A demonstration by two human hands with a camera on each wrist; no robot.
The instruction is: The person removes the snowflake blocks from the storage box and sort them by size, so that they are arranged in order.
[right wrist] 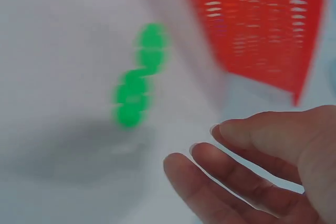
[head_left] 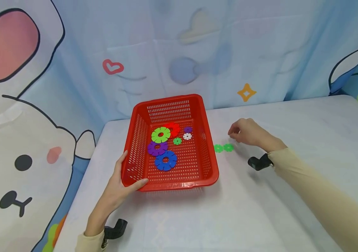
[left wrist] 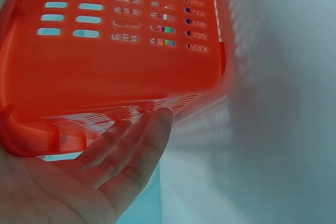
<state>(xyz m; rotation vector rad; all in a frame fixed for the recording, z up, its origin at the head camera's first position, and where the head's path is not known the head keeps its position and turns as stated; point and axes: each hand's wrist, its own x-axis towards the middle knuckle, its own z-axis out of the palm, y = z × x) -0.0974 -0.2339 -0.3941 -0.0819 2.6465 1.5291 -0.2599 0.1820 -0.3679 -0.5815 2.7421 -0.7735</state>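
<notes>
My left hand (head_left: 116,190) grips a red plastic basket (head_left: 212,175) by its near left corner. In the head view the thumb lies over the front rim; in the left wrist view the fingers (left wrist: 142,150) stretch along the outside wall. Inside the basket are a blue disc (head_left: 169,155), a purple disc (head_left: 153,149), a lime disc (head_left: 157,131), a red disc (head_left: 176,129) and several small ones, all notched. My right hand (head_left: 249,133) hovers right of the basket with loosely bent fingers holding nothing. Close to its fingertips two small green discs (head_left: 228,147) lie side by side on the cloth.
A white cloth (head_left: 292,182) covers the table. Behind it hangs a light blue printed curtain (head_left: 153,45), close to the basket's far rim. Each wrist carries a black camera mount (head_left: 259,162).
</notes>
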